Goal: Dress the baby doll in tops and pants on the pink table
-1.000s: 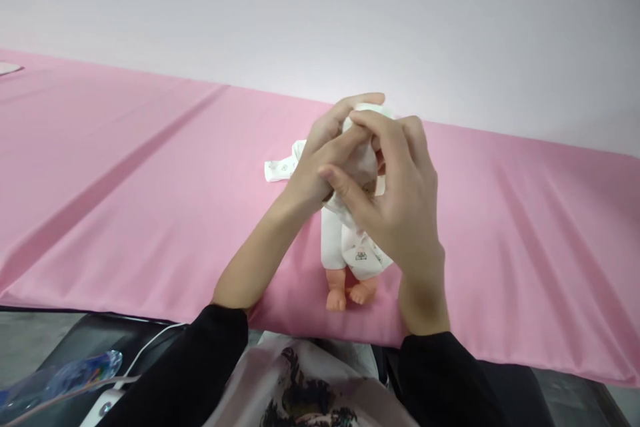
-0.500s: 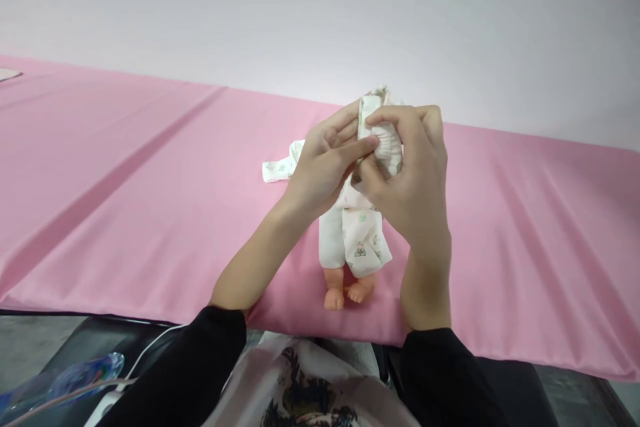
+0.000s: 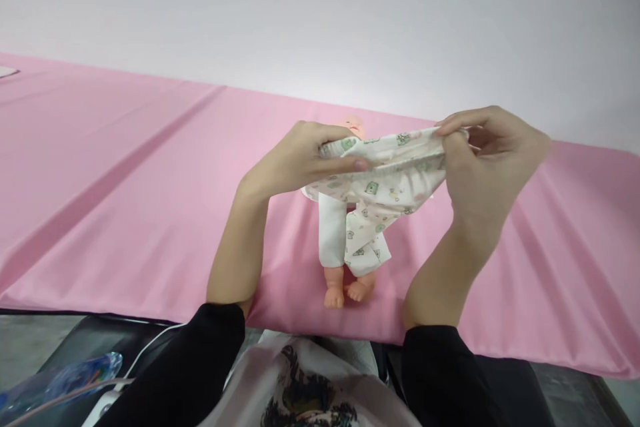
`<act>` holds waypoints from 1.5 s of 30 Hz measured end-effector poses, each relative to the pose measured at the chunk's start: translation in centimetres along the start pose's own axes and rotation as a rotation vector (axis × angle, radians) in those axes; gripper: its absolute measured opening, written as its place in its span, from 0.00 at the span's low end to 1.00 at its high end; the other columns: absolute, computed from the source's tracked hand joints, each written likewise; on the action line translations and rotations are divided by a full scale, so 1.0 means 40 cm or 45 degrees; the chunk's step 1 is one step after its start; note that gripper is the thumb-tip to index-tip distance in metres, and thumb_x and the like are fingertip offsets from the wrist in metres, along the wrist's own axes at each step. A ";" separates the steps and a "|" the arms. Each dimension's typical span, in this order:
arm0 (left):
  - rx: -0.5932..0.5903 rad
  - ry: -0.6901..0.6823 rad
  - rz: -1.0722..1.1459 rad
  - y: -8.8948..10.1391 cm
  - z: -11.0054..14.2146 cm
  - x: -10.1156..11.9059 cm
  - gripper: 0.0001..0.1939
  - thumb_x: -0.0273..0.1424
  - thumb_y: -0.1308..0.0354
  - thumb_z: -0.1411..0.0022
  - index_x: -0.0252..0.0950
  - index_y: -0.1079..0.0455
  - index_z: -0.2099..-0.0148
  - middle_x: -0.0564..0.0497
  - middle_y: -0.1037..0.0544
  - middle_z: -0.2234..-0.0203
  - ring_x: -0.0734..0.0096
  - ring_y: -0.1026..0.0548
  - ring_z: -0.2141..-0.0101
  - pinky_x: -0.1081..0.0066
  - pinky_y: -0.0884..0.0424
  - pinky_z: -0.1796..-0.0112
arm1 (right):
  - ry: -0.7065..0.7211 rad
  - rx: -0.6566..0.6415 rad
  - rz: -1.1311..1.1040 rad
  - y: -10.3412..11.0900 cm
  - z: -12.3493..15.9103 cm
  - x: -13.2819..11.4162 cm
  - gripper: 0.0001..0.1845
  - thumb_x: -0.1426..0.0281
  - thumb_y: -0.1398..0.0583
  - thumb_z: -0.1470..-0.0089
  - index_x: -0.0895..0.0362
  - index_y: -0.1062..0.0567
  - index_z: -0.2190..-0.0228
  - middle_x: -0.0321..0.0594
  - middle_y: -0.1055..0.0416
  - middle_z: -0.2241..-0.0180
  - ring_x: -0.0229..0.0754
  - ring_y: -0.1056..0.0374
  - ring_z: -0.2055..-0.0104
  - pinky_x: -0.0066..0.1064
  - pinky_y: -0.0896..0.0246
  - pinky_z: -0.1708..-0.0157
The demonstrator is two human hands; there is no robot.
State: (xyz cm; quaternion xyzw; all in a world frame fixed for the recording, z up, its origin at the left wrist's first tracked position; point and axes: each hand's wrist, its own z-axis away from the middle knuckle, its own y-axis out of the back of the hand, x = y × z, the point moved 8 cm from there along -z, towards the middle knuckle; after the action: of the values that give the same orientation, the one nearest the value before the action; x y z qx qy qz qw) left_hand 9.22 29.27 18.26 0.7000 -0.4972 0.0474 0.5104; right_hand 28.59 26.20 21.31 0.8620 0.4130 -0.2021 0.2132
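Observation:
A baby doll (image 3: 334, 295) lies on the pink mat with its bare feet towards me and its head (image 3: 354, 125) at the far end. Above its body, a white baby garment (image 3: 395, 180) with a small green and brown print is stretched sideways between my hands. My left hand (image 3: 303, 159) pinches one end between thumb and fingers. At the other end, my right hand (image 3: 483, 170) grips the edge with thumb and fingertips. One doll leg is covered in plain white cloth (image 3: 332, 233), and printed cloth hangs over the other. The garment hides the doll's torso.
The pink mat (image 3: 150, 213) covers the table up to a pale wall (image 3: 300, 20). A pale flat item (image 3: 7, 71) lies at the far left edge. Below the table's front edge are a clear plastic bottle (image 3: 75, 377) and a white cable (image 3: 145, 350).
My hands have moved apart, the right one to the right, and the bunched garment is now spread out between them. The doll's face has come into view; its feet have stayed in place.

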 end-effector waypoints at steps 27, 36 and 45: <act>0.651 -0.185 0.218 0.084 0.026 0.040 0.07 0.34 0.41 0.39 0.41 0.26 0.70 0.52 0.27 0.68 0.70 0.27 0.64 0.66 0.30 0.65 | -0.145 -0.781 -0.342 -0.138 0.051 -0.021 0.11 0.60 0.38 0.46 0.54 0.24 0.72 0.31 0.35 0.80 0.33 0.42 0.80 0.25 0.49 0.83; -0.286 -0.069 0.514 -0.066 0.026 0.093 0.11 0.41 0.41 0.40 0.40 0.30 0.70 0.55 0.35 0.83 0.75 0.33 0.80 0.71 0.40 0.81 | -0.155 -0.295 -0.437 0.007 0.009 -0.014 0.10 0.65 0.40 0.48 0.52 0.26 0.79 0.35 0.34 0.81 0.38 0.40 0.82 0.30 0.49 0.84; 0.289 -0.192 0.444 0.008 0.023 0.087 0.18 0.47 0.47 0.37 0.40 0.31 0.71 0.53 0.29 0.74 0.73 0.26 0.69 0.73 0.30 0.73 | 0.060 -0.882 -0.596 -0.043 0.043 -0.068 0.11 0.69 0.32 0.55 0.54 0.31 0.74 0.36 0.30 0.69 0.39 0.33 0.68 0.29 0.39 0.75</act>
State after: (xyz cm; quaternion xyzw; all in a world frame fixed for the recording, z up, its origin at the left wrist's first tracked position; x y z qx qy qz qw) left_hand 10.33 26.32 20.03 0.6578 -0.6391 0.1380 0.3738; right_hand 25.36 24.55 20.95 0.6265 0.6461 -0.0743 0.4294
